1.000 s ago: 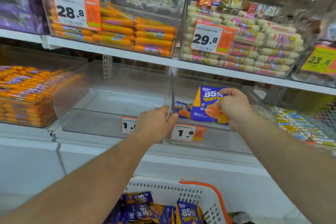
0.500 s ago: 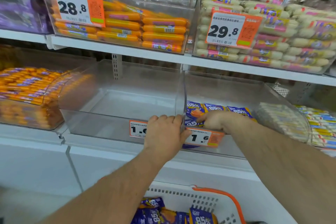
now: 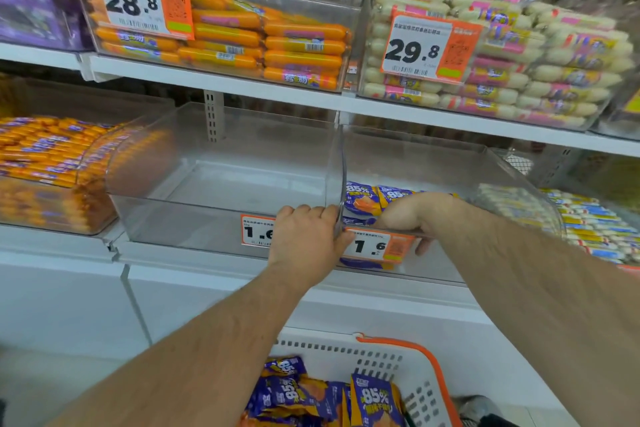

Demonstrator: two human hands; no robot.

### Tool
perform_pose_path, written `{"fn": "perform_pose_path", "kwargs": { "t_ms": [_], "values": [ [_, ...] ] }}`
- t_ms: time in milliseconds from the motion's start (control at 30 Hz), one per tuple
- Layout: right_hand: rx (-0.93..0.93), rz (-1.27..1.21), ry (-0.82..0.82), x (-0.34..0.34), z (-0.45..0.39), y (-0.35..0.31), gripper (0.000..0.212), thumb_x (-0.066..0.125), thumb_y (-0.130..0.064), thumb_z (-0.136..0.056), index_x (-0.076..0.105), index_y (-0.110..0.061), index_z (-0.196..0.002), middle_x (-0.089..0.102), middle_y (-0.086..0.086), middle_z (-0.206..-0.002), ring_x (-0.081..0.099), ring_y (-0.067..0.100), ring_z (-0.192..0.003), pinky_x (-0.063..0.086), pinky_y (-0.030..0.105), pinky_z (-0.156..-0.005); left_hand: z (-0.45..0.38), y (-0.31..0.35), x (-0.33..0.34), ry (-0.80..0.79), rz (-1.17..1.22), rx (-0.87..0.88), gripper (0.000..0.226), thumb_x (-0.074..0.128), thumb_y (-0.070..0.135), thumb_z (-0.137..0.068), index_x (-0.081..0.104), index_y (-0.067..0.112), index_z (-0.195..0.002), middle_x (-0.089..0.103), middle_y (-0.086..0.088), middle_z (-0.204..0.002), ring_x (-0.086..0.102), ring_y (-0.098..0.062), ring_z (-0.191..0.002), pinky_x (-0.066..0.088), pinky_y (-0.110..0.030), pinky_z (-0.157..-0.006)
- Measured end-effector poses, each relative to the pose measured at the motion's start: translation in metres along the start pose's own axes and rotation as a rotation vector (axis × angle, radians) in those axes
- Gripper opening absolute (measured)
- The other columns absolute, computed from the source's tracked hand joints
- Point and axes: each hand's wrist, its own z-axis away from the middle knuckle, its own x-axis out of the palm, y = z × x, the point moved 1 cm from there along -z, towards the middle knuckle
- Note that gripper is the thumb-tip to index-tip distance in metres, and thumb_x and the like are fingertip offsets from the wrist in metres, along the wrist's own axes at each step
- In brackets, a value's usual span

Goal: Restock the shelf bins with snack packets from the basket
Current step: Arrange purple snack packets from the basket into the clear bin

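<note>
both hands are on the front lip of the clear right bin point(image 3: 450, 166). my left hand point(image 3: 304, 239) curls its fingers over the rim right where this bin meets the clear left bin point(image 3: 214, 191), thumb down on the outside by the price tag. my right hand point(image 3: 412, 215) hooks over the same front edge a little further right, with a thumb showing below the rim beside the orange-and-white 1.6 tag point(image 3: 377, 248). neither hand holds a packet.

snack packets point(image 3: 367, 199), purple with a big 85% on them, lie inside the right bin just behind my right hand, stacked at the front left corner. more of the same packets point(image 3: 370, 399) sit in the white basket point(image 3: 346, 354) below, which has an orange handle point(image 3: 433, 367) and stands in front of the shelf between my forearms.

the left bin shows only its clear floor and walls, with a second 1.6 tag point(image 3: 256, 230) partly hidden by my left hand. on the shelf above, a bin of orange sausages point(image 3: 270, 42) carries a 28.8 tag and a bin of pale sausages point(image 3: 536, 73) a 29.8 tag. far left, another bin holds small orange sticks point(image 3: 45, 156).
</note>
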Motion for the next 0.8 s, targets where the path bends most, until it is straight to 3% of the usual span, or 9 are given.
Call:
{"fn": "perform_pose_path", "kwargs": {
  "t_ms": [67, 167, 233, 267, 367, 467, 567, 700, 800],
  "values": [
    [-0.039, 0.001, 0.117, 0.0, 0.011, -0.002, 0.033, 0.06, -0.039, -0.091, 0.068, -0.013, -0.111, 0.068, 0.004, -0.117, 0.065, 0.024, -0.105, 0.052, 0.036, -0.092, 0.001, 0.0, -0.002, -0.009, 0.017, 0.0, 0.048, 0.034, 0.062, -0.095, 0.052, 0.024, -0.119, 0.066, 0.003, -0.113, 0.057, -0.022, -0.106, 0.033, -0.038, -0.091],
    [-0.248, -0.217, 0.658, 0.019, 0.033, -0.009, 0.013, 0.056, -0.021, -0.091, 0.065, -0.015, -0.084, 0.064, 0.009, -0.09, 0.059, 0.026, -0.089, 0.04, 0.027, -0.072, 0.005, 0.0, -0.003, -0.055, 0.141, -0.034, 0.059, 0.045, 0.06, -0.092, 0.045, 0.022, -0.137, 0.057, 0.0, -0.134, 0.045, -0.024, -0.128, 0.018, -0.046, -0.111],
    [-0.403, -0.472, 1.002, 0.051, 0.053, -0.012, 0.017, 0.054, -0.014, -0.089, 0.059, -0.017, -0.073, 0.056, 0.0, -0.072, 0.05, 0.017, -0.074, 0.033, 0.025, -0.065, 0.019, 0.002, -0.005, 0.087, 0.19, -0.027, 0.065, 0.054, 0.05, -0.088, 0.045, 0.013, -0.141, 0.05, -0.004, -0.143, 0.039, -0.025, -0.137, 0.007, -0.053, -0.116],
    [-0.487, -0.564, 1.061, 0.071, 0.063, -0.013, 0.018, 0.055, -0.011, -0.088, 0.059, -0.018, -0.071, 0.053, -0.004, -0.065, 0.046, 0.012, -0.068, 0.032, 0.021, -0.06, 0.031, 0.003, -0.005, 0.223, 0.212, -0.024, 0.063, 0.058, 0.043, -0.083, 0.051, 0.01, -0.136, 0.055, -0.006, -0.139, 0.044, -0.026, -0.134, 0.009, -0.053, -0.116],
    [-0.547, -0.673, 0.899, 0.132, 0.071, -0.009, 0.024, 0.057, -0.005, -0.084, 0.055, -0.018, -0.063, 0.047, -0.01, -0.055, 0.04, 0.012, -0.056, 0.033, 0.012, -0.054, 0.083, 0.005, 0.013, 0.364, 0.33, -0.029, 0.059, 0.057, 0.036, -0.072, 0.061, 0.012, -0.125, 0.062, -0.004, -0.13, 0.053, -0.022, -0.125, 0.013, -0.046, -0.112],
    [-0.291, -0.603, 0.534, 0.189, 0.035, 0.011, 0.025, 0.054, -0.008, -0.084, 0.054, -0.012, -0.059, 0.052, 0.002, -0.058, 0.046, 0.018, -0.061, 0.033, 0.028, -0.052, 0.136, 0.009, 0.041, 0.022, 0.487, -0.119, 0.055, 0.057, 0.033, -0.081, 0.055, 0.019, -0.134, 0.057, 0.001, -0.136, 0.048, -0.019, -0.129, 0.005, -0.043, -0.115],
    [-0.074, -0.395, 0.235, 0.246, 0.0, 0.043, 0.016, 0.051, -0.011, -0.088, 0.065, -0.005, -0.081, 0.063, 0.017, -0.077, 0.05, 0.025, -0.067, 0.035, 0.027, -0.057, 0.174, 0.015, 0.065, -0.307, 0.545, -0.23, 0.052, 0.055, 0.029, -0.091, 0.044, 0.028, -0.142, 0.053, 0.006, -0.139, 0.042, -0.014, -0.134, 0.001, -0.041, -0.118],
    [-0.069, -0.033, -0.002, 0.307, -0.006, 0.073, 0.035, 0.05, -0.01, -0.089, 0.036, -0.014, -0.058, 0.031, 0.005, -0.055, 0.029, 0.019, -0.048, 0.031, 0.03, -0.051, 0.201, 0.019, 0.082, -0.468, 0.61, -0.294, 0.045, 0.05, 0.026, -0.096, 0.047, 0.03, -0.14, 0.058, 0.008, -0.134, 0.052, -0.011, -0.122, 0.006, -0.038, -0.117],
    [-0.217, 0.184, -0.171, 0.339, 0.003, 0.071, 0.038, 0.053, -0.018, -0.092, 0.035, -0.016, -0.059, 0.031, 0.004, -0.057, 0.029, 0.02, -0.05, 0.036, 0.036, -0.057, 0.211, 0.017, 0.089, -0.555, 0.6, -0.329, 0.043, 0.05, 0.025, -0.095, 0.048, 0.032, -0.138, 0.06, 0.008, -0.13, 0.053, -0.013, -0.119, 0.009, -0.04, -0.119]
  ]
}}
